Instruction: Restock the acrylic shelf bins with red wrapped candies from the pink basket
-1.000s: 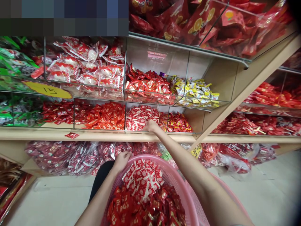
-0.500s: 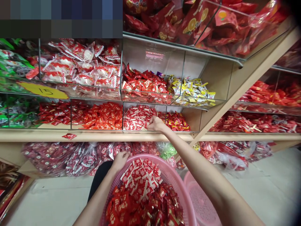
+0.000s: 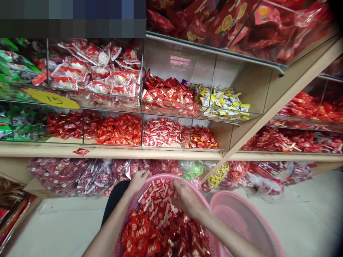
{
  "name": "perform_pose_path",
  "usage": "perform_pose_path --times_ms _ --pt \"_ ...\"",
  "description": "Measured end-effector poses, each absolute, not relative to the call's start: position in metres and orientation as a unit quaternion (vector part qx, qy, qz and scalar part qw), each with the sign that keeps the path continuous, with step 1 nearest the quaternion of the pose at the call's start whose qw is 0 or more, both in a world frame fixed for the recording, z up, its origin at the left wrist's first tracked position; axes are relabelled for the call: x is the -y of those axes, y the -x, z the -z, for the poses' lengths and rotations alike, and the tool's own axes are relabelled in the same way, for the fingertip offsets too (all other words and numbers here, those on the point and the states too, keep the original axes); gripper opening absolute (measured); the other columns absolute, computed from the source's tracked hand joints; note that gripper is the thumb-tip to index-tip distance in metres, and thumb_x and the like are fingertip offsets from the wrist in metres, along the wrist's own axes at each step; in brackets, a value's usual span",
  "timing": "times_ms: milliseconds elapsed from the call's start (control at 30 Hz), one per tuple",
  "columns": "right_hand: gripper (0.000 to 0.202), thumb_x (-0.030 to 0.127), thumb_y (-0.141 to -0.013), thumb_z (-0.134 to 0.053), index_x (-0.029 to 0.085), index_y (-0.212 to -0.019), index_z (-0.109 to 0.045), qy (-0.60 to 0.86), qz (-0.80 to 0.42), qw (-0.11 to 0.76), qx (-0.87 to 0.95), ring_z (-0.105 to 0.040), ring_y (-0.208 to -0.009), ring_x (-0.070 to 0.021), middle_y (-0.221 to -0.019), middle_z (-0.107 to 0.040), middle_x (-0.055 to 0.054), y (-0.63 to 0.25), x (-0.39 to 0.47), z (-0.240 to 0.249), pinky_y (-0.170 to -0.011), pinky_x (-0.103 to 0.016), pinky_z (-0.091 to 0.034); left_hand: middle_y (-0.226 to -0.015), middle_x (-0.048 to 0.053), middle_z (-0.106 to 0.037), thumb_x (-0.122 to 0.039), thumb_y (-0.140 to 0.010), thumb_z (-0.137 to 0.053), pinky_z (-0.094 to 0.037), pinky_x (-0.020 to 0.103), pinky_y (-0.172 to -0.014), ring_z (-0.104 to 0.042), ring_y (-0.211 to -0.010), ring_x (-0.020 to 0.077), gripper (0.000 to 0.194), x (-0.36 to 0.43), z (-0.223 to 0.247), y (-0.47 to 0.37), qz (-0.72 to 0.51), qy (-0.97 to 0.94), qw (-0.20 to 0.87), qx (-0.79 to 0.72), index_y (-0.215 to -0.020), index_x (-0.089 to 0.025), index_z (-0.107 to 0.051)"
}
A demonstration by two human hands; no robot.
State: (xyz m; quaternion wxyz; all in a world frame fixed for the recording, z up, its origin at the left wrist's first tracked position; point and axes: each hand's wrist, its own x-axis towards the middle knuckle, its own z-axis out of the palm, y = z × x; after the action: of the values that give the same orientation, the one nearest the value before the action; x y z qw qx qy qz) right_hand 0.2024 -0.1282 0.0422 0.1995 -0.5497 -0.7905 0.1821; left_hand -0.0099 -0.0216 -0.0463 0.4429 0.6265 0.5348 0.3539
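Observation:
My left hand [image 3: 138, 181] is closed on the far-left rim of a pink plastic basket [image 3: 197, 194]. Inside it, small red-and-white wrapped candies [image 3: 157, 196] fill the far part; glossy orange-red packets [image 3: 139, 232] and dark red ones [image 3: 184, 232] lie nearer me. My right hand [image 3: 186, 198] reaches in from the right, fingers curled down around some red-and-white candies, its fingertips partly hidden among them. Straight ahead, a low shelf compartment holds a pile of like red-and-white candies [image 3: 162, 132].
Clear-fronted shelf bins [image 3: 115, 130] of wrapped sweets run across the front, with a yellow price tag [image 3: 52, 99] marked 15. One red packet [image 3: 81, 151] lies on the wooden ledge. Full plastic bags [image 3: 95, 176] sit underneath. Another pink basin [image 3: 249, 217] stands on the floor at right.
My right hand has drawn back from the red-and-white candy compartment and come down into the basket. My left hand stays on the rim. The view has shifted slightly.

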Motion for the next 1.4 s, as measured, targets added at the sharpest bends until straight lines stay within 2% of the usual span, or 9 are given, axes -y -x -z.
perform_pose_path --times_ms 133,367,567,733,1067,1233,1400 --pt "0.026 0.006 -0.059 -0.044 0.021 -0.079 -0.04 0.592 -0.151 0.186 0.77 -0.046 -0.075 -0.0162 -0.081 -0.049 -0.001 -0.221 0.129 -0.038 -0.065 -0.027 -0.037 -0.057 0.0 -0.055 -0.054 -0.073 -0.045 -0.033 0.022 -0.054 -0.046 -0.055 0.0123 0.044 0.021 0.045 0.01 -0.351 -0.623 0.435 -0.548 -0.063 -0.013 -0.059" --pt "0.024 0.009 -0.064 -0.046 0.022 -0.083 -0.038 0.571 -0.23 0.18 0.767 -0.047 -0.074 -0.0149 -0.084 -0.048 -0.001 -0.225 0.144 -0.023 -0.061 -0.025 -0.039 -0.06 0.0 -0.055 -0.051 -0.076 -0.042 -0.033 0.022 -0.056 -0.046 -0.057 0.0124 0.042 0.019 0.051 0.01 -0.345 -0.629 0.444 -0.537 -0.067 -0.013 -0.059" --pt "0.023 0.008 -0.065 -0.046 0.022 -0.083 -0.04 0.551 -0.261 0.175 0.773 -0.048 -0.076 -0.015 -0.086 -0.049 0.0 -0.216 0.151 -0.032 -0.064 -0.026 -0.04 -0.056 -0.001 -0.053 -0.051 -0.075 -0.042 -0.033 0.022 -0.054 -0.045 -0.054 0.0119 0.042 0.019 0.052 0.011 -0.351 -0.63 0.438 -0.537 -0.063 -0.014 -0.058" --pt "0.027 0.003 -0.06 -0.045 0.021 -0.081 -0.043 0.532 -0.199 0.137 0.811 -0.049 -0.079 -0.0162 -0.086 -0.051 -0.002 -0.186 0.161 -0.033 -0.067 -0.026 -0.04 -0.055 -0.002 -0.052 -0.053 -0.074 -0.043 -0.033 0.022 -0.055 -0.043 -0.052 0.0113 0.043 0.019 0.051 0.01 -0.355 -0.629 0.433 -0.539 -0.059 -0.015 -0.055" --pt "0.022 0.005 -0.068 -0.049 0.018 -0.086 -0.049 0.541 -0.018 0.049 0.839 -0.052 -0.079 -0.0206 -0.089 -0.055 -0.006 -0.15 0.161 0.006 -0.07 -0.033 -0.042 -0.053 -0.001 -0.053 -0.053 -0.072 -0.045 -0.033 0.022 -0.053 -0.044 -0.052 0.0115 0.043 0.019 0.051 0.011 -0.359 -0.623 0.436 -0.54 -0.057 -0.015 -0.056" --pt "0.021 0.009 -0.071 -0.051 0.018 -0.09 -0.05 0.542 0.003 0.033 0.84 -0.052 -0.079 -0.0231 -0.089 -0.056 -0.008 -0.141 0.16 0.009 -0.068 -0.036 -0.042 -0.057 0.001 -0.057 -0.053 -0.071 -0.046 -0.033 0.023 -0.053 -0.047 -0.055 0.0135 0.042 0.02 0.048 0.01 -0.366 -0.618 0.444 -0.536 -0.062 -0.014 -0.06" --pt "0.02 0.007 -0.071 -0.05 0.018 -0.087 -0.05 0.544 -0.004 0.031 0.839 -0.053 -0.076 -0.0225 -0.086 -0.056 -0.008 -0.137 0.159 0.013 -0.067 -0.036 -0.041 -0.055 0.0 -0.055 -0.055 -0.071 -0.045 -0.034 0.023 -0.054 -0.048 -0.055 0.0136 0.043 0.021 0.047 0.012 -0.364 -0.614 0.431 -0.552 -0.058 -0.015 -0.058"
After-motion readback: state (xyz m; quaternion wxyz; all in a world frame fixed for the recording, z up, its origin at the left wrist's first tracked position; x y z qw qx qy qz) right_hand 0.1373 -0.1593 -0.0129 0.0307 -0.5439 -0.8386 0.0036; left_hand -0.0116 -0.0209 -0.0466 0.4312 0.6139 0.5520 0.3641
